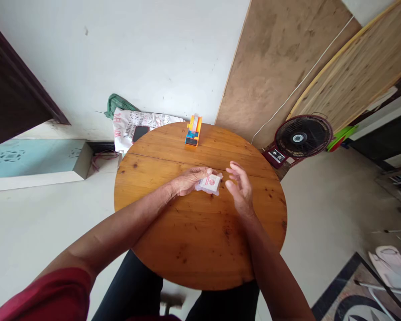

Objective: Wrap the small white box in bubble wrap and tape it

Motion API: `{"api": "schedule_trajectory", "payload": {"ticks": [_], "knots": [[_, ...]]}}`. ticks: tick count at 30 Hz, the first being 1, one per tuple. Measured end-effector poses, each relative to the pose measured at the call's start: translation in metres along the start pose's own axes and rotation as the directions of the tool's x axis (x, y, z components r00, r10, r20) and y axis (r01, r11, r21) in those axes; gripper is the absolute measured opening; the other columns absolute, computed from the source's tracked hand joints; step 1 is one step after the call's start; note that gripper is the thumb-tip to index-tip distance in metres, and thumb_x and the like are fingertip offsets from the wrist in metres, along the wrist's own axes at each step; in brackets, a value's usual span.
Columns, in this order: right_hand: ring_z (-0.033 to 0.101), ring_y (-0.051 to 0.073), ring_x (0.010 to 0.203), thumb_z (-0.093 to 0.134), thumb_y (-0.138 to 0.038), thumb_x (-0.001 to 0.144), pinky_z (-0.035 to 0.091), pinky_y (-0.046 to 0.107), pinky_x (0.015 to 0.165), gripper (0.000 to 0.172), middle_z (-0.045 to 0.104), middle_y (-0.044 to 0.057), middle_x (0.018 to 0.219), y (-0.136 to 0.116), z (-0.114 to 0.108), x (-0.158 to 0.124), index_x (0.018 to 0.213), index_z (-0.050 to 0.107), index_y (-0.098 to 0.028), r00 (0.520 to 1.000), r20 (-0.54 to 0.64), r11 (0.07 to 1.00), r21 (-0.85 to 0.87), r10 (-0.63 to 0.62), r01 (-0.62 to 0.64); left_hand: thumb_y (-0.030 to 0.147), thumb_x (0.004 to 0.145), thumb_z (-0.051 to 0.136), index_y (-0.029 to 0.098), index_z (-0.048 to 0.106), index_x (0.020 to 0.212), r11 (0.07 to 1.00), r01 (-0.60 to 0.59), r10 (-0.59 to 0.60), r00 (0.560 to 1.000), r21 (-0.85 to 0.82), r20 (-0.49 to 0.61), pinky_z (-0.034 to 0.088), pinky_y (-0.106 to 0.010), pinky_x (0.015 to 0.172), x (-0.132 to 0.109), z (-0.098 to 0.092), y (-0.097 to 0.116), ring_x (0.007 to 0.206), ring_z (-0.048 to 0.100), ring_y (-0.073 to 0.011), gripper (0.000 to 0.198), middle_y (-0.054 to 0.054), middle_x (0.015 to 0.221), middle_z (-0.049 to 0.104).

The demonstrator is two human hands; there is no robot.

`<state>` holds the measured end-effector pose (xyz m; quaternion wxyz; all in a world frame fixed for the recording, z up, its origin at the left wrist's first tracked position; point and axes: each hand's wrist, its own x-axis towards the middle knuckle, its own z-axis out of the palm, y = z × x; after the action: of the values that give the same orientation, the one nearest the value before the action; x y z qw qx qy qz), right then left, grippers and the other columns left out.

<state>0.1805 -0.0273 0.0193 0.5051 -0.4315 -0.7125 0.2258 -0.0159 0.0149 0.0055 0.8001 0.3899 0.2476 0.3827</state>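
My left hand (190,180) grips a small white packet (210,182) with red print, its thumb lying on top. Clear, crinkled plastic wrap shows around the packet's edges; what is inside cannot be told. To the right of it, apart from the packet, my right hand (241,189) is raised with fingers curved and spread, holding nothing. Both hands are over the round wooden table (200,249). Beyond them, near the table's far edge, stands an orange and blue tape dispenser (193,131).
A dark red electric fan (299,137) stands beyond the table's right edge. Behind the table on the left lie a printed white sack (123,138) and a green bag (118,104). A light blue box-like block (36,158) sits farther left. White wall rises behind.
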Motion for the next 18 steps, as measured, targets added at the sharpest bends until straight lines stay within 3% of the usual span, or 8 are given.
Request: {"api": "schedule_trajectory", "payload": {"ticks": [2,4,11,15,18], "knots": [[0.054,0.029,0.126,0.066,-0.044,0.084,0.045,0.048,0.104,0.064,0.050,0.010,0.146,0.003,0.003,0.001,0.142,0.044,-0.029,0.986,0.155,0.997,0.044,0.061,-0.068,0.050,0.068,0.082,0.010,0.070,0.104,1.000,-0.017,0.017,1.000,0.010,0.016,0.054,-0.034,0.070,-0.001,0.002,0.000,0.079,0.069,-0.0223,0.055,-0.015,0.099,0.074],[0.053,0.029,0.128,0.072,-0.043,0.079,0.043,0.048,0.107,0.072,0.052,0.010,0.144,0.004,0.007,-0.001,0.143,0.043,-0.028,0.973,0.224,0.998,-0.004,0.060,-0.060,0.048,0.068,0.083,0.010,0.071,0.102,0.999,-0.040,0.040,0.999,0.008,-0.003,0.051,-0.029,0.071,-0.001,0.004,0.001,0.080,0.068,-0.0195,0.053,-0.013,0.097,0.074],[0.058,0.026,0.121,0.072,-0.033,0.080,0.045,0.045,0.106,0.055,0.063,0.009,0.130,0.003,0.016,-0.003,0.132,0.054,-0.027,0.987,0.111,0.973,-0.186,-0.115,0.134,0.051,0.061,0.086,0.013,0.069,0.095,0.999,-0.050,0.050,0.996,0.002,-0.068,0.043,-0.023,0.060,0.001,0.005,0.003,0.066,0.061,-0.0119,0.054,-0.003,0.079,0.070],[0.060,0.025,0.118,0.071,-0.031,0.081,0.046,0.044,0.105,0.049,0.065,0.011,0.126,0.002,0.017,-0.002,0.127,0.057,-0.024,0.985,0.093,0.965,-0.207,-0.143,0.160,0.056,0.063,0.082,0.014,0.070,0.094,0.992,-0.062,0.074,0.991,0.114,-0.111,0.041,-0.023,0.059,0.001,0.003,0.003,0.064,0.058,-0.0109,0.054,-0.002,0.076,0.068],[0.062,0.025,0.115,0.071,-0.031,0.081,0.048,0.042,0.102,0.044,0.067,0.010,0.123,0.003,0.019,-0.002,0.123,0.060,-0.023,0.993,0.074,0.975,-0.195,-0.095,0.107,0.062,0.066,0.077,0.015,0.071,0.093,0.982,-0.062,0.089,0.985,0.178,-0.145,0.043,-0.026,0.062,0.002,0.000,0.001,0.067,0.060,-0.0145,0.055,-0.004,0.078,0.070]]}}
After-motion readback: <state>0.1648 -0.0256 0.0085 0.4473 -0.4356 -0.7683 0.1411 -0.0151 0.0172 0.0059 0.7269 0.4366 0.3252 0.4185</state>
